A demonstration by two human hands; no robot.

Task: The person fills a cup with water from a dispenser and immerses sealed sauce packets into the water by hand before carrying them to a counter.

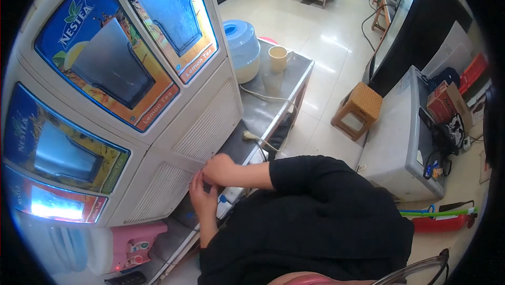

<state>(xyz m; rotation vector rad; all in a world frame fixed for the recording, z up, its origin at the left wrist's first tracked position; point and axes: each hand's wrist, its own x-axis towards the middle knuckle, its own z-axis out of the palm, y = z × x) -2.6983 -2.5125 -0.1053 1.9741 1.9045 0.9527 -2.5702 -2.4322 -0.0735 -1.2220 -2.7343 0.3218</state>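
My right hand (218,169) is closed, its fingers bent down at the lower front edge of the drink dispenser (202,122). Just below it, my left hand (203,199) points upward with its fingers held together, their tips meeting the right hand. Whatever the two hands pinch between them is hidden and too small to name. The dispenser has lit lemon tea panels and a ribbed vent. Under my hands runs the dark top of a metal-edged table (231,151). A small blue piece (223,199) lies by the table edge near my left hand.
Farther along the table stand a blue-lidded water container (243,51) and a beige cup (278,58). A pale cable with a plug (251,136) crosses the tabletop. A pink-and-white appliance (138,245) is at lower left. A woven-top stool (357,110) and a white chest (394,137) stand behind.
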